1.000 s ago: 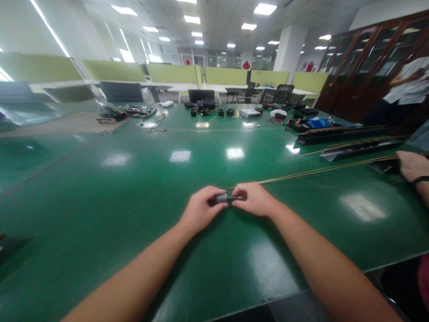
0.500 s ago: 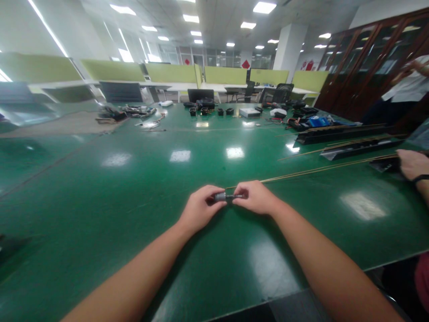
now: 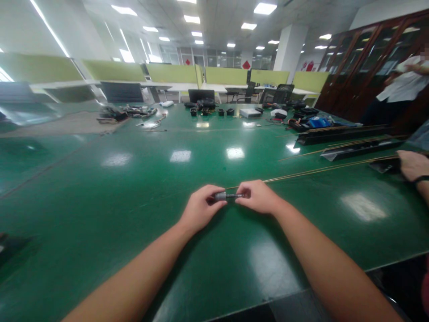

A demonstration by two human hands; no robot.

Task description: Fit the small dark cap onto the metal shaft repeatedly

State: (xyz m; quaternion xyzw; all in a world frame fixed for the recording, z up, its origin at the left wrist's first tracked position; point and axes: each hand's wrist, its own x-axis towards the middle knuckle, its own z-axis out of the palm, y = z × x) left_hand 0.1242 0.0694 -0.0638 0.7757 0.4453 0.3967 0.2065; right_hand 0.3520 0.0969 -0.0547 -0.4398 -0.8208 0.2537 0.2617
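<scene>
At the middle of the green table, my left hand (image 3: 203,205) closes thumb and fingers round a small grey cylinder (image 3: 220,196). A thin dark shaft (image 3: 232,195) sticks out of the cylinder's right end, level with the table. My right hand (image 3: 257,196) pinches the far end of that shaft, and its fingertips hide the tip. Just behind my hands run thin golden rods (image 3: 301,172), which reach right toward another person's hand (image 3: 414,165). Whether my right hand touches the rods I cannot tell.
Black channel-shaped trays (image 3: 362,147) with golden rods lie at the right. Further back are small black boxes (image 3: 225,112), a white box (image 3: 250,112), a blue item (image 3: 318,121) and tangled parts (image 3: 137,111). A person in a white shirt (image 3: 402,82) stands by the cabinets.
My right hand has slid slightly right along the shaft, so a little more gap shows between my hands. My left hand keeps its hold on the cylinder.
</scene>
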